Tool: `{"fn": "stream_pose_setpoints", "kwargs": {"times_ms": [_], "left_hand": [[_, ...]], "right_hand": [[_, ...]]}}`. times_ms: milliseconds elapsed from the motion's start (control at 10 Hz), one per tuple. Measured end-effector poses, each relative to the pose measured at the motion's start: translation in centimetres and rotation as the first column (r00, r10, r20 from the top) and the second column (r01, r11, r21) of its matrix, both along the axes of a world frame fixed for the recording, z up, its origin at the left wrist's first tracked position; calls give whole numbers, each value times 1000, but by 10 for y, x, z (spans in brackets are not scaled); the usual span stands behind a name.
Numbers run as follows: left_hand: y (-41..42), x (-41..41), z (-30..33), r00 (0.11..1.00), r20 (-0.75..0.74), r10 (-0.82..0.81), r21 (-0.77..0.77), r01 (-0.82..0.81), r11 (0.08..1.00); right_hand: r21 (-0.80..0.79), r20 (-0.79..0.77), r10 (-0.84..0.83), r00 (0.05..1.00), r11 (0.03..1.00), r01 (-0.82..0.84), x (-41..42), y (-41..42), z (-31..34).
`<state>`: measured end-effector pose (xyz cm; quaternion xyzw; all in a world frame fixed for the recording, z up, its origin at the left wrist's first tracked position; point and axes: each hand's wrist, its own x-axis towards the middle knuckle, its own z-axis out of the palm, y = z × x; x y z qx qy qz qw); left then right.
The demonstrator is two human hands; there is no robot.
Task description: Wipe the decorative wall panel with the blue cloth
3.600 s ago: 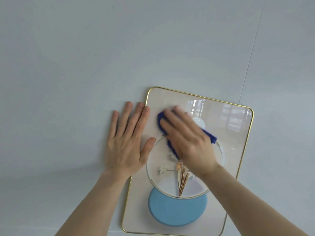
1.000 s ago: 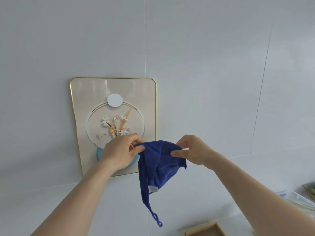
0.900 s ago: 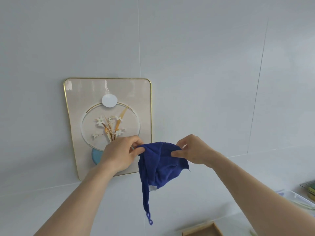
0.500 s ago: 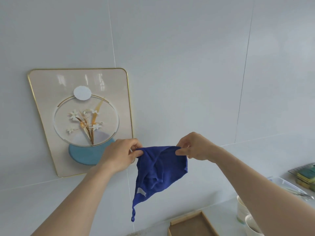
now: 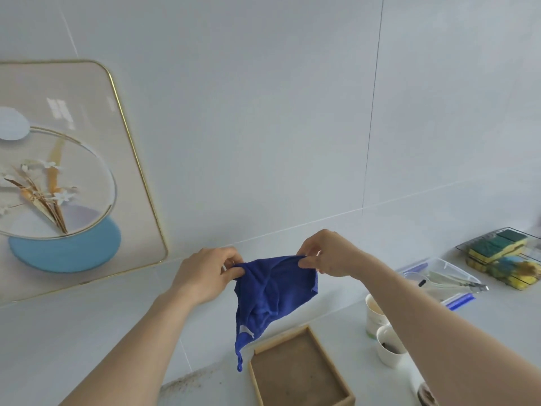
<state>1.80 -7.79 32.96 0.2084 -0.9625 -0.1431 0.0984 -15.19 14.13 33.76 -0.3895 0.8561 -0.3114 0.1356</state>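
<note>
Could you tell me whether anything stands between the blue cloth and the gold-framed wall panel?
Nothing visible does. The blue cloth hangs pinched between the left hand and right hand, to the right of the gold-framed decorative wall panel; only bare white wall lies between.

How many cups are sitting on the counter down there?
2. A taller paper cup stands by the person's right forearm, and a shorter white cup sits just in front of it, touching or nearly so. The arm may hide others.

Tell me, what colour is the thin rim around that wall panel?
Gold: the rim frames the beige decorative wall panel, seen best in the head view.
</note>
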Motion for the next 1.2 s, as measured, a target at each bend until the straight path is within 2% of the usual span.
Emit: {"fn": "stream_pose_setpoints", "kwargs": {"times_ms": [300, 500, 700, 800, 900, 1000, 1100, 1200], "left_hand": [[31, -48, -85, 990, 134, 42, 140, -61, 988], [43, -68, -156, 972, 213, 98, 177, -137, 975], [56, -71, -228, 945, 284, 166, 108, -203, 973], [68, -64, -260, 936, 330, 122, 78, -156, 985], [83, -53, -288, 879, 477, 1, 116, -64, 991], [91, -44, -308, 773, 628, -86, 122, 12, 992], [94, -38, -317, 744, 663, -85, 125, 2, 992], [92, -37, -313, 761, 642, -96, 133, 13, 991]], "right_hand": [[105, 77, -46, 996, 994, 37, -40, 20, -88], [212, 85, -63, 994, 976, 43, -54, 15, -156], [267, 85, -92, 992, 961, 67, -48, 10, -227], [318, 65, -60, 996, 947, 36, -34, 12, -266], [447, 131, 56, 990, 888, -109, -20, 17, -300], [609, 198, 165, 966, 752, -253, -5, 26, -320], [663, 186, 207, 960, 695, -279, 3, 34, -335], [653, 225, 151, 963, 710, -264, 8, 34, -332]]}}
